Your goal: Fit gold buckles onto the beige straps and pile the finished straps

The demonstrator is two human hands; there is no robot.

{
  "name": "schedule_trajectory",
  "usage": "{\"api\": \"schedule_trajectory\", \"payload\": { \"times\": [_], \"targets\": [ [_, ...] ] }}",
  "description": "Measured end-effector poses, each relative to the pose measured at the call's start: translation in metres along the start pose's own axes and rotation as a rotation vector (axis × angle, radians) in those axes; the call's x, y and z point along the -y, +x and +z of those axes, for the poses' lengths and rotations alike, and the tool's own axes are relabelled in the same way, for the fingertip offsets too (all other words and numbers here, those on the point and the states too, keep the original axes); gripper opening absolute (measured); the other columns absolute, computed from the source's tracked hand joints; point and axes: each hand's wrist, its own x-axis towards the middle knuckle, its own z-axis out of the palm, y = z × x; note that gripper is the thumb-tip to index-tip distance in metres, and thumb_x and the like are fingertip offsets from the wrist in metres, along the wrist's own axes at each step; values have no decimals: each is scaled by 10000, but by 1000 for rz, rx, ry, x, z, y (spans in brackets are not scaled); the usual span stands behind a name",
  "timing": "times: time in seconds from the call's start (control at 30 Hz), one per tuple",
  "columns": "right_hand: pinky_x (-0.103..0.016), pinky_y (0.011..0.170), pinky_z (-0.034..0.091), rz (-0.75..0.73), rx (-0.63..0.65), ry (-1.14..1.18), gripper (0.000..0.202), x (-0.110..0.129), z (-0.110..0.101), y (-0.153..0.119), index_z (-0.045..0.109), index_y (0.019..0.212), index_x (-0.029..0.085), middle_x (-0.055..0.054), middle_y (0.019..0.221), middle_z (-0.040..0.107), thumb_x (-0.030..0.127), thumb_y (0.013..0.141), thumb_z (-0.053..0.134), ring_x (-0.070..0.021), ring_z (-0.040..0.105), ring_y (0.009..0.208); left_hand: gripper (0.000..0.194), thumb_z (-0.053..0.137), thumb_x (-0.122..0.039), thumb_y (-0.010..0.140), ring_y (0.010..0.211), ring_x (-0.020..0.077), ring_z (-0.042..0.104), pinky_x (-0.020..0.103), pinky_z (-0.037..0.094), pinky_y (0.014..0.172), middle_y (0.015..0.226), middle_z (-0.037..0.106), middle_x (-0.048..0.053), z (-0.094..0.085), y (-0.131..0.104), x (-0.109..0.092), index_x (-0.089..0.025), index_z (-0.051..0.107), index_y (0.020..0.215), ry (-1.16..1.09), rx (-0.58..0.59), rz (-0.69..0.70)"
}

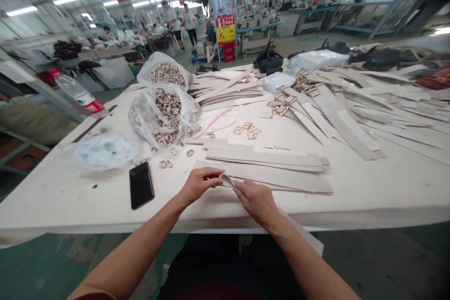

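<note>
At the far left of the surface (80, 201) we see a clear bottle (78, 95) with a red cap, tilted in view, though we cannot tell how much is inside; nearer us lies a flattened plastic packet (105, 151) whose bluish-white contents stay unclear. Next come two clear plastic bags, one behind the other — the rear bag (143, 75) and the front bag (139, 113) both gape open on heaps of small beige loops (170, 110), a few of which lie loose beside the phone (141, 186). Then, near the front edge, our left hand (200, 184) pinches one side of a pale strip (227, 179), bent there into a small curve, while our right hand (258, 200) grips the other side, its fingers close together; the tail passes beneath the right forearm and over the edge. We judge it light and flexible, springy enough to open if let go, hardly fragile but liable to crease, so a fingertip pinch near the fold suits it best. Farther right, beyond the gold-coloured buckles (248, 130), a white plastic package (318, 60) sits behind the scattered strips (326, 108); its contents are hidden.
</note>
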Motion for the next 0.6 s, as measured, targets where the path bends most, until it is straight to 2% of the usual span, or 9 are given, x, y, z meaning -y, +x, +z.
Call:
{"api": "schedule_trajectory", "payload": {
  "times": [0.1,0.2,0.33,0.43,0.6],
  "targets": [
    [-225,527,298,-8,72,-48,250,2,-2,1,632,1045,286,-4,769,656,345,919,424,-135,611,650,324,689,-326,718,780,161,619,255,504,704,956,690,64,5,-1,5,-196,703,1015,162,-45,91],
    [-229,503,281,-32,101,-112,225,6,3,0,630,1004,257,-21,773,667,279,916,424,-138,616,627,289,674,-299,730,780,164,622,260,502,724,915,699,54,14,-2,13,-203,706,1000,246,-91,100],
    [-230,490,294,-19,83,-148,219,9,18,-1,639,892,223,-36,722,674,186,895,423,-139,620,570,187,613,-288,775,804,179,649,273,516,756,867,717,43,25,1,26,-201,725,897,306,-207,92],
    [-232,511,335,10,69,-118,190,9,23,2,637,847,233,-30,736,684,179,864,456,-164,643,608,180,571,-262,799,813,177,657,275,528,755,876,717,38,31,3,33,-211,717,892,406,-256,195],
    [-231,608,398,104,58,18,163,12,13,-4,631,841,244,-15,804,700,228,857,470,-178,661,722,194,551,-248,807,875,180,652,276,545,760,949,694,53,37,-1,33,-224,703,926,511,-351,392]
  ]
}}
